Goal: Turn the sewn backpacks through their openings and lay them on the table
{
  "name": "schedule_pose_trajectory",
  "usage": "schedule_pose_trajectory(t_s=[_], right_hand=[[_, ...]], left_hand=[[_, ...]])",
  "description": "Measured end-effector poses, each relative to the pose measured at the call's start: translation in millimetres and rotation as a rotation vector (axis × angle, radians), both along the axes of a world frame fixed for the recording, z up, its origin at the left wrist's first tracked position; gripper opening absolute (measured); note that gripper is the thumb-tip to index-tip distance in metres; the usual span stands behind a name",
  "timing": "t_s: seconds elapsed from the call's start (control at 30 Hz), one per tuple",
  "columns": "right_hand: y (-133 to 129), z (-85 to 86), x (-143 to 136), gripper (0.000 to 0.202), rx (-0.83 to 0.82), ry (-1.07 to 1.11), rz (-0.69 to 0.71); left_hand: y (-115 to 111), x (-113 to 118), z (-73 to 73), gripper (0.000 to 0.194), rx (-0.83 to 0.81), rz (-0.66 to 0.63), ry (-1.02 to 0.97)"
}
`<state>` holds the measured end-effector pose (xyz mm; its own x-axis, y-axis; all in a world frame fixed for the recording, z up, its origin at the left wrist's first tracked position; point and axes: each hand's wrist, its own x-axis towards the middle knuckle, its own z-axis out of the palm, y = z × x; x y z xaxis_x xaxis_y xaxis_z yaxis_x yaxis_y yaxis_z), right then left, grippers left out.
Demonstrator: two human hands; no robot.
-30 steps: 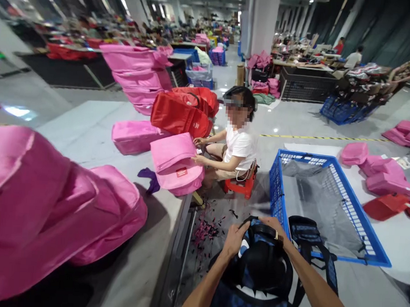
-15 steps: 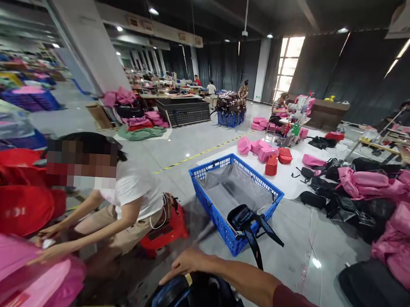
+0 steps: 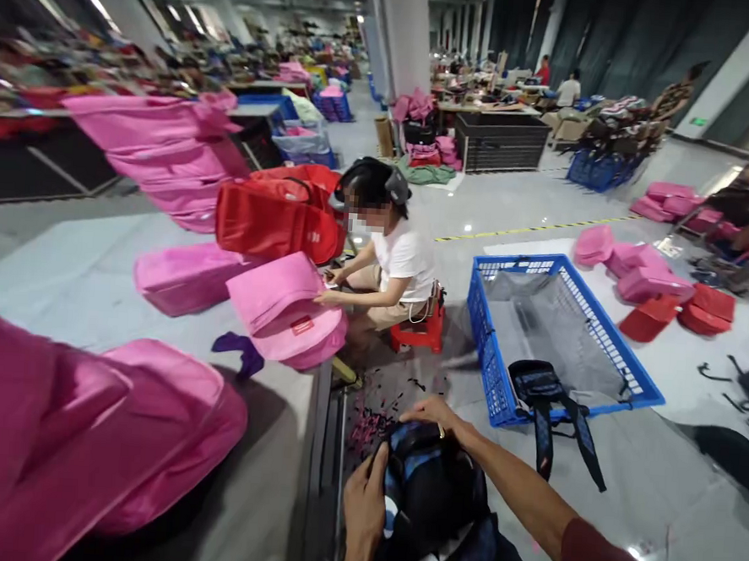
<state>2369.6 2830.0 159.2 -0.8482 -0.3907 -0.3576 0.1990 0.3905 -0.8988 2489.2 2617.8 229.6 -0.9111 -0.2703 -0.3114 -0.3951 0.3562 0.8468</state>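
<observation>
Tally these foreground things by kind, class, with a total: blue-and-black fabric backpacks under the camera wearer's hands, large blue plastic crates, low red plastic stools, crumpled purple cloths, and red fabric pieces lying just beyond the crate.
Backpack: 1
Crate: 1
Stool: 1
Purple cloth: 1
Red fabric pieces: 2
Total: 6

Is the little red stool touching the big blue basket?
Apart. The head view shows it: there's a strip of grey floor between the red stool and the blue basket.
</observation>
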Motion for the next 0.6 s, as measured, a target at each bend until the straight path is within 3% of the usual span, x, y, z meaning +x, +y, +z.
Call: schedule_pose_trajectory(t_s=[0.07,0.13,0.3,0.37,0.43,0.53,0.6], right_hand=[[-8.7,-17.6,-1.9,0.080,-0.043,-0.103,-0.068],[-10.2,-22.2,-3.7,0.080,-0.051,-0.119,-0.108],[16.3,7.5,5.4,0.081,0.073,0.028,-0.210],[32.2,18.9,25.3,0.077,0.025,0.124,-0.262],[45.7,19.8,55.1,0.073,-0.073,0.133,-0.276],[53.5,2.2,101.2,0.068,-0.143,0.021,-0.379],[49.1,-13.5,119.6,0.069,-0.088,-0.030,-0.481]], left_hand=[[5.1,-9.3,-4.5,0.076,0.042,0.014,0.001],[8.1,-14.5,-6.9,0.081,0.078,0.010,0.025],[5.0,-12.3,1.1,0.088,0.128,-0.060,0.034],[2.6,-2.0,8.3,0.089,0.126,-0.058,0.043],[4.1,14.1,15.1,0.086,0.123,-0.029,0.062],[14.4,39.5,18.7,0.080,0.133,-0.009,0.079],[21.3,49.0,14.5,0.078,0.109,-0.019,0.082]])
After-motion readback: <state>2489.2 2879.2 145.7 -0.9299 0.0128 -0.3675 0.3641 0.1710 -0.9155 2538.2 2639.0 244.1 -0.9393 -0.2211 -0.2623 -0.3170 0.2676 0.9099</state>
